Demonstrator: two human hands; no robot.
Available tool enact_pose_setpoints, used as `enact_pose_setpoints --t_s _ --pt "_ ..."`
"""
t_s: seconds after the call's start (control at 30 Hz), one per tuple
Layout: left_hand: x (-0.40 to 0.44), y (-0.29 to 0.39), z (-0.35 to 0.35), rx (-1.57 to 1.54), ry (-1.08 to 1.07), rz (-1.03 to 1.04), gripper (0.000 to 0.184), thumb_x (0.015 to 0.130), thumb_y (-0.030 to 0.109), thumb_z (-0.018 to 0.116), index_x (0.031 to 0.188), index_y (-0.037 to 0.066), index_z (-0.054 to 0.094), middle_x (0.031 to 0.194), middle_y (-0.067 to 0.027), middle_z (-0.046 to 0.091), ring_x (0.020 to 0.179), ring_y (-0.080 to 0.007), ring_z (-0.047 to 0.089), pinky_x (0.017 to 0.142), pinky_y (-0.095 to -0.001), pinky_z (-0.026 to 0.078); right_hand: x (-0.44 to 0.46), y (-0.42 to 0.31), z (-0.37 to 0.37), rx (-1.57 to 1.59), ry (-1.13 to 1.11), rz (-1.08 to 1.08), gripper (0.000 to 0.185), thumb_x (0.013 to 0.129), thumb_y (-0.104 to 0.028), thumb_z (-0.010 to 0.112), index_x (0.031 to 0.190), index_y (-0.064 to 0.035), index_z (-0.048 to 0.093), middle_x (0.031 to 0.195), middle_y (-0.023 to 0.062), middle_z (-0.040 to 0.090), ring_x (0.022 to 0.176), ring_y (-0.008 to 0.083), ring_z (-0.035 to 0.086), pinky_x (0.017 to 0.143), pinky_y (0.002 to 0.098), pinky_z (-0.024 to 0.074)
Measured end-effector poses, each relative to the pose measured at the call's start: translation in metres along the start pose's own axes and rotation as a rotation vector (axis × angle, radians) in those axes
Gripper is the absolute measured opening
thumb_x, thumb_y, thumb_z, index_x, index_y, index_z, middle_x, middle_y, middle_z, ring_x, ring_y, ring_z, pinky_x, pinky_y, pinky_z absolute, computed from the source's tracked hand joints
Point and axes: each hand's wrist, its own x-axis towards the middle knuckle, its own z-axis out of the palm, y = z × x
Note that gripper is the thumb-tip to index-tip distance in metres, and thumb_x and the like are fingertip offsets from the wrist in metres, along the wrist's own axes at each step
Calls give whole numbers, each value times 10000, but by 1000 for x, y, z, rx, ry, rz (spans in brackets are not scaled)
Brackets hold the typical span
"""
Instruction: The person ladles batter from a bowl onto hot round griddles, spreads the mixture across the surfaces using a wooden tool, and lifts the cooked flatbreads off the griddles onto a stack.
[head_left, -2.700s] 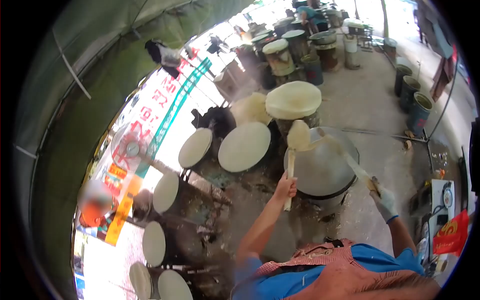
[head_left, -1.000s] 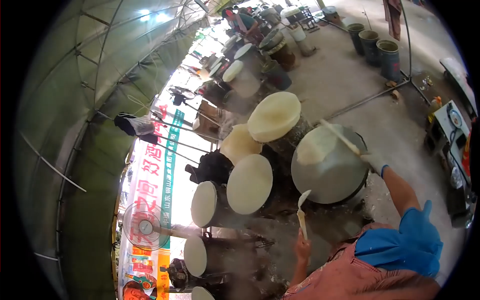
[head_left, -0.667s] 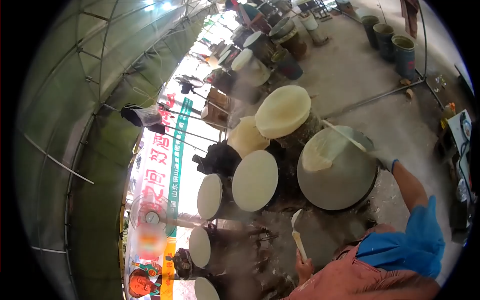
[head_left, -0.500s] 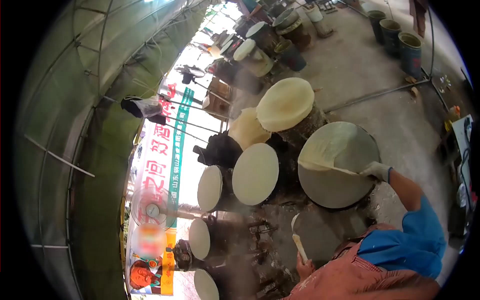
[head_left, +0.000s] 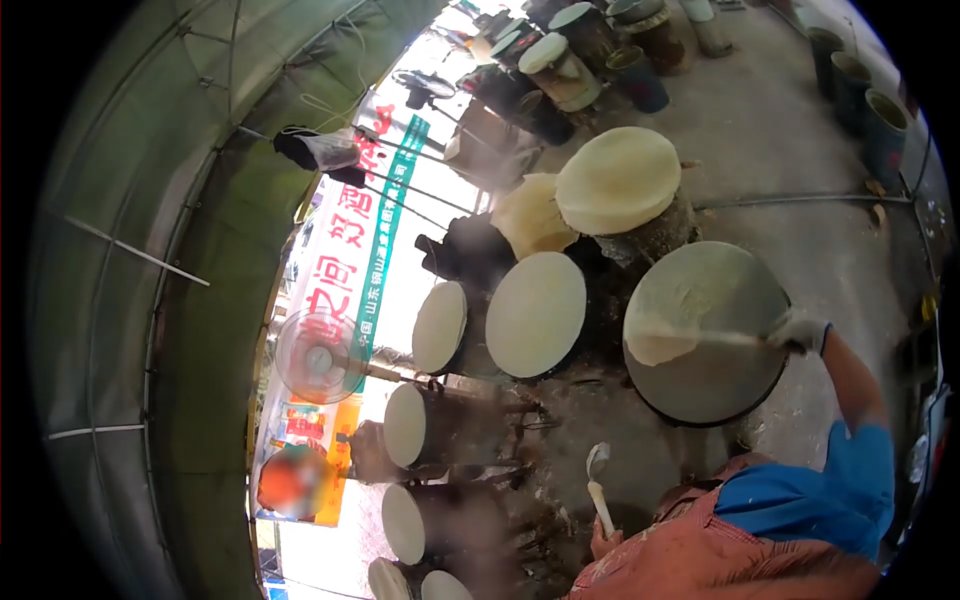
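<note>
My right hand (head_left: 797, 333), in a pale glove, is closed around the end of a long, thin, pale scraper (head_left: 735, 340). The scraper reaches left across the large round griddle (head_left: 715, 390) and is smeared by motion. A pale patch of batter (head_left: 665, 347) lies on the griddle's left part, beside the scraper. Low in the view, my left hand (head_left: 604, 543) grips the pale handle of a ladle (head_left: 598, 490). The ladle points upward, apart from the griddle, and its small bowl shows at the top. Part of the left hand is hidden by the red apron.
Beyond the griddle, a pale round stack (head_left: 620, 180) rests on a stand, with a pale sheet (head_left: 535, 215) beside it. Several other round griddles (head_left: 537, 315) stand left. A fan (head_left: 320, 358) is near the banner (head_left: 345, 250). Buckets (head_left: 885, 135) stand at the back.
The view has shifted, so the far things sit further right. The pale area on the griddle looks smaller, and the scraper is now blurred. The ladle has turned, showing its bowl.
</note>
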Motion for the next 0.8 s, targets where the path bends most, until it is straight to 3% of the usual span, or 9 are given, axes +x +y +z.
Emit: enact_pose_setpoints --t_s 0.03,0.1,0.17,0.27,0.4,0.5,0.6,0.67,0.8 --pt "19 -41 -8 36 -39 225 672 758 1 590 1383 60 351 1041 -78 564 758 -126 520 656 -274 457 8 -5 -7 22 35 -82 180 730 -216 688 724 -40 647 487 45 486 396 129 476 326 312 347" --pt "25 -57 -4 53 -29 285 692 753 4 602 1391 65 339 1060 -78 562 786 -131 518 677 -272 454 58 -15 -8 -20 285 2 176 720 -208 691 715 -38 644 474 42 476 388 129 469 329 314 341" --pt "16 -65 -12 73 -20 341 713 749 7 613 1398 70 326 1078 -79 560 814 -136 516 699 -269 452 62 -15 -5 -102 85 62 173 726 -202 683 738 -33 645 489 45 487 389 131 468 330 315 342" --pt "2 -56 -6 -112 -34 63 713 750 12 615 1400 89 332 1044 -75 564 815 -130 514 694 -270 451 42 16 -5 -209 -161 13 178 737 -187 670 788 -17 663 507 51 504 383 133 460 332 316 342" --pt "-19 -28 -1 15 90 -71 677 776 39 605 1396 91 341 976 -74 578 698 -113 512 610 -278 449 -15 -23 -16 -198 -104 282 154 700 -157 686 744 -14 652 540 49 529 408 132 472 365 300 365" --pt "3 -89 -5 -173 73 0 656 778 57 601 1387 84 360 889 -87 589 647 -120 509 575 -290 446 70 6 -28 -181 -87 -264 156 694 -168 690 742 -23 660 530 40 526 418 113 461 369 286 359" --pt "-16 -85 -18 -157 77 21 652 770 62 601 1381 86 373 843 -93 588 631 -124 507 562 -292 440 103 -33 2 -258 -43 -28 178 701 -173 680 812 -35 694 519 30 522 418 98 445 366 283 360" --pt "-37 -28 -4 199 167 160 655 765 61 599 1380 91 376 824 -95 584 616 -122 501 550 -290 434 85 -14 0 -333 -163 -11 204 702 -175 685 859 -45 703 527 34 533 413 113 462 364 284 366" --pt "-59 10 3 13 152 -40 639 784 21 561 1388 102 368 736 -75 541 562 -115 459 504 -293 396 2 -25 -23 -413 -220 288 263 694 -149 673 926 -30 704 544 39 555 425 118 493 368 279 380"
